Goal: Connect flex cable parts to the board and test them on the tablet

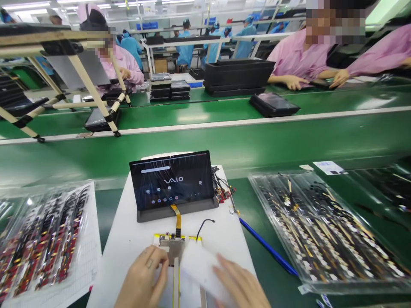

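Note:
My left hand [144, 276] is at the left edge of a bare circuit board [175, 250], its fingers curled and tips close together. Whatever lies between them is hidden. On the right, my right hand [242, 282] is blurred, its fingers on a white piece [201, 265] that covers part of the board. From the board an orange flat ribbon cable [177, 218] runs up to a lit tablet screen [171, 182] showing VAIO, propped tilted on a dark stand [180, 209]. A thin black cable [202, 226] curves from the board's right side. Everything rests on a white work board [118, 244].
Plastic trays of small cable parts stand at left [61, 239] and right [324, 231]. A blue pen-like tool [269, 246] lies beside the work board. Loose red and black parts [223, 188] sit by the screen. Co-workers sit beyond the green conveyor [199, 112], which carries tablets [274, 104].

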Available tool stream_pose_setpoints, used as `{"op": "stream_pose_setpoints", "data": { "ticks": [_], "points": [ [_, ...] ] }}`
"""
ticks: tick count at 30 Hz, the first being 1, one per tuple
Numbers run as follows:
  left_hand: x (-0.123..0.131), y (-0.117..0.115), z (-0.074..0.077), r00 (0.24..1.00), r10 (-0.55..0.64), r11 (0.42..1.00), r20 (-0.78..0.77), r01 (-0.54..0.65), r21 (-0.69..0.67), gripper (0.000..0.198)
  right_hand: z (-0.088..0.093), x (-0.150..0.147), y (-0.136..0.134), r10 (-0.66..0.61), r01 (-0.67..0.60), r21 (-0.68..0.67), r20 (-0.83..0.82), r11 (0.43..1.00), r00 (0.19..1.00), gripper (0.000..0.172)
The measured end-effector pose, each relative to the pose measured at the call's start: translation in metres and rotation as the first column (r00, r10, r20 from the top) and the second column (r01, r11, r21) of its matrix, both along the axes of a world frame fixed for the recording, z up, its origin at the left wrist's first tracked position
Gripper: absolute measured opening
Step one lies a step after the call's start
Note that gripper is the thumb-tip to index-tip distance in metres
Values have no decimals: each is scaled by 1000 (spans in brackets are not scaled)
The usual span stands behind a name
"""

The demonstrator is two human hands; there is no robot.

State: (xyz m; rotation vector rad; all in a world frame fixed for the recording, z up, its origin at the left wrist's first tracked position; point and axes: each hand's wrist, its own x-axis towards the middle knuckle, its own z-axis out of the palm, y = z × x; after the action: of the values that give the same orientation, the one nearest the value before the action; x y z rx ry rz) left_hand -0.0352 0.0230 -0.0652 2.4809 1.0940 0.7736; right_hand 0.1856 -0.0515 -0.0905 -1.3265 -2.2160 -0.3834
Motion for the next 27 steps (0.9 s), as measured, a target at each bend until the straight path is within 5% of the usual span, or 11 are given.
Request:
{"op": "stream_pose_setpoints", "data": {
  "ticks": [4,6,12,16,23,27],
  "points": [
    [33,-16,-9,992,82,995,-93,-76,63,18,-17,18,-16,-402,402,13,46,916,915,32],
    [46,-19,-14,973,86,994,-214,-70,81,16,-32,16,-24,-453,455,-47,47,889,890,36],
    [61,-20,-18,910,257,952,-325,-182,246,16,-35,-25,-12,-125,105,-118,-178,987,976,26],
    [62,-21,-20,906,282,946,-315,-208,248,16,-24,-40,5,-189,158,-128,-284,979,940,22],
    [57,-28,-45,923,223,963,-314,-159,216,14,-37,-40,4,-195,145,-160,-366,977,910,19],
    [49,-28,-57,937,201,963,-286,-135,234,20,-28,-41,5,-166,142,-91,-373,986,913,21]
  ]
}}
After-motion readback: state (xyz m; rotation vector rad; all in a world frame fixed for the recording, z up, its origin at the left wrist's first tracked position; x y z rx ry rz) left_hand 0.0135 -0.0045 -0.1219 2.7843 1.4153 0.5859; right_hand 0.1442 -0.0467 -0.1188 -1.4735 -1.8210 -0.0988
